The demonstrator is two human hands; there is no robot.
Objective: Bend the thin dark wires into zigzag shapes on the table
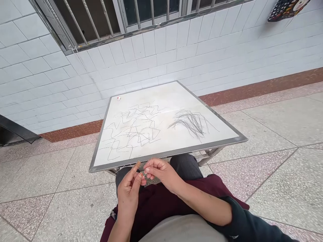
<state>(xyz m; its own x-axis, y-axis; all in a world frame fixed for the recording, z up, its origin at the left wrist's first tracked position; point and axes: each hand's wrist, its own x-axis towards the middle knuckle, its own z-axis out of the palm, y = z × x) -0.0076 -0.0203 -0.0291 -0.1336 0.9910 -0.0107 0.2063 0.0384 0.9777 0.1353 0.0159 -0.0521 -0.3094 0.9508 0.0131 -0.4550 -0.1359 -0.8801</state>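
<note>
My left hand (130, 188) and my right hand (161, 173) are close together over my lap, just off the table's near edge. Between their fingertips is a thin, pale wire (144, 174), pinched by both hands; part of it reaches left toward the table edge. Bent, zigzag thin wires (141, 134) lie spread on the left half of the white table (164, 144). On the right half, a loose bundle of straighter, slightly curved dark wires (190, 121) lies together.
A small red and white object (118, 98) lies at the table's far left corner. Behind the table stands a white tiled wall (161, 60) with a barred window (126, 20). A patterned cloth item (287, 10) hangs at the upper right.
</note>
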